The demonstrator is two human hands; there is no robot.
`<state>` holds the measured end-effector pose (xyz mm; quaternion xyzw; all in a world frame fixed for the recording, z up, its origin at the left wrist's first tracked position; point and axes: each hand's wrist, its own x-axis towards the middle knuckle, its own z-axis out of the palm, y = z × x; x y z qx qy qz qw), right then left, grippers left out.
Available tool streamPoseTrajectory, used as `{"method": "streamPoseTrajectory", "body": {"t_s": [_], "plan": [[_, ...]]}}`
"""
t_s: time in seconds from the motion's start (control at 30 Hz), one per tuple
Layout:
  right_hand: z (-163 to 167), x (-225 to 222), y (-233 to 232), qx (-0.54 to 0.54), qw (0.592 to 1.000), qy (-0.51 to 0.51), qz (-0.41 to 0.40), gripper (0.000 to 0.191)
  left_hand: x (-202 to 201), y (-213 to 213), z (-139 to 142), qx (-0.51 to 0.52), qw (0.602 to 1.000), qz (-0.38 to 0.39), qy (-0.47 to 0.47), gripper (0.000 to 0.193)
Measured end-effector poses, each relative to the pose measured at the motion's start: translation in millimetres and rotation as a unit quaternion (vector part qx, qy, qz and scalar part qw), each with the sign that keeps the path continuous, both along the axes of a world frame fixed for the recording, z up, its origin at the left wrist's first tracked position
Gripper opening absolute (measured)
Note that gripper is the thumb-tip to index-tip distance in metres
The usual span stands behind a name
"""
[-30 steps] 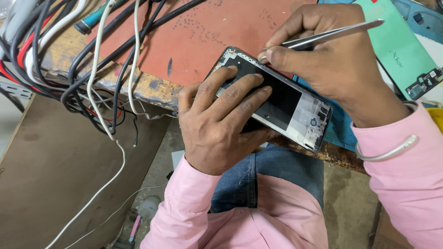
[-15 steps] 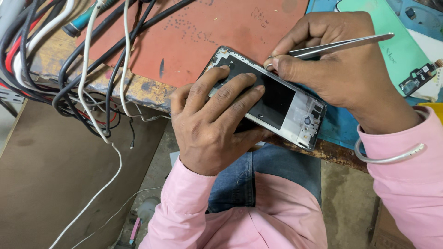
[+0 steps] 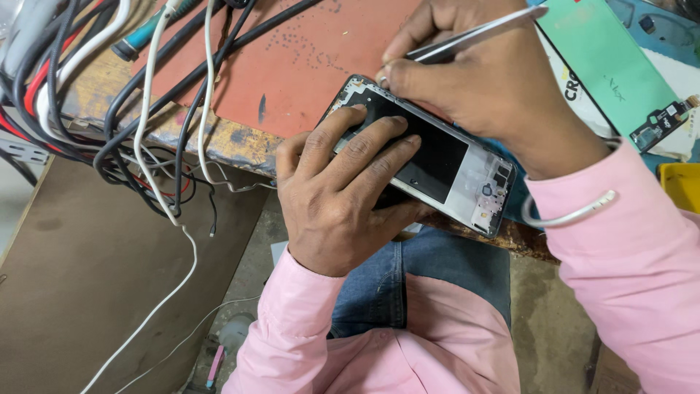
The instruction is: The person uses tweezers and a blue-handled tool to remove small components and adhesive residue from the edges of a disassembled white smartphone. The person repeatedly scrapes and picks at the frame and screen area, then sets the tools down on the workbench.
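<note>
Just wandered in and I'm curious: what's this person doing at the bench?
A person in pink sleeves is working on an opened phone frame at the edge of a red mat. The left hand steadies the frame with fingers across it. The right hand holds metal tweezers with the tip at the frame's top corner. A tangle of cables hangs to the left.

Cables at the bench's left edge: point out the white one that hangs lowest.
The white cable that drops off the bench edge and trails down over the brown board. The other white cables stay up on the reddish mat, among the black cables.
</note>
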<state>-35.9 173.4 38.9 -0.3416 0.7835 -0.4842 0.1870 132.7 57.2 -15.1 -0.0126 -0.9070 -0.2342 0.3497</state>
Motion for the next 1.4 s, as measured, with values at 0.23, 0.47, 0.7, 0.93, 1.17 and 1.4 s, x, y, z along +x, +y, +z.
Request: {"method": "streamPoseTrajectory", "body": {"t_s": [0.23,0.47,0.7,0.93,1.17,1.4], "plan": [[-3,-3,-26,-0.095,0.99,0.068,0.079,0.012,2,-3,3,0.005,1.0,0.0,0.005,0.061],[3,1,-15,-0.085,0.996,0.003,0.038,0.012,1,-8,0,0.005,1.0,-0.001,0.001,0.06],[2,1,-26,-0.114,0.992,-0.011,0.057,0.013,-1,-9,-2,0.007,1.0,0.003,0.003,0.06],[0,0,-24,-0.1,0.994,-0.001,0.048,0.012,-1,-9,-2,0.004,1.0,0.001,0.005,0.061],[7,4,-23,-0.07,0.996,0.04,0.04,0.012,1,-6,-2,0.01,1.0,0.003,0.004,0.061],[6,5,-21,-0.039,0.999,0.01,0.007,0.013,2,-6,0,0.012,1.0,0.003,0.004,0.06]]}}
